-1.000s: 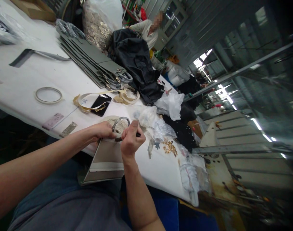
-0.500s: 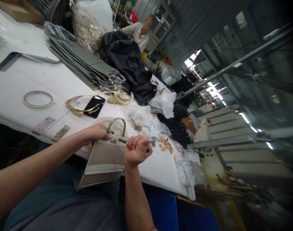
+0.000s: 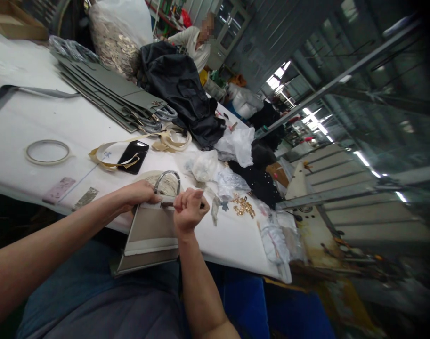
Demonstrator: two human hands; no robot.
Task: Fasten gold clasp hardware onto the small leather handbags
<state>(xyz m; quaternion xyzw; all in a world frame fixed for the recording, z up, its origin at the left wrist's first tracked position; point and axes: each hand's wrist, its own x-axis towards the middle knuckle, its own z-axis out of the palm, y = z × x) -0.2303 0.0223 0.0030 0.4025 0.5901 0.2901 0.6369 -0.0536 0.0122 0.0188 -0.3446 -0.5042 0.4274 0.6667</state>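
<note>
My left hand (image 3: 146,192) pinches the top edge of a grey-beige handbag (image 3: 153,223), which is tilted over the table's front edge. A looped bag handle (image 3: 167,175) in clear wrap rises from that edge beside my fingers. In a fist, my right hand (image 3: 190,209) grips a slim dark hand tool (image 3: 168,205); its exact kind is mostly hidden by my fingers. The tool's tip lies across the bag's top edge near the left fingers, over the spot of small metal fittings. Behind the bag sits a roll of cream cord or tape (image 3: 168,186), partly covered.
Gold metal pieces (image 3: 243,206) lie right of my hands, near clear plastic bags (image 3: 229,181). A black phone (image 3: 133,157), a tape roll (image 3: 47,152) and stacked green bag pieces (image 3: 105,89) lie to the left. A person (image 3: 197,44) is across the table.
My right hand has moved left, bringing the tool's tip over the metal fittings that showed bare before. My left hand keeps its hold on the bag. The view has shifted slightly.
</note>
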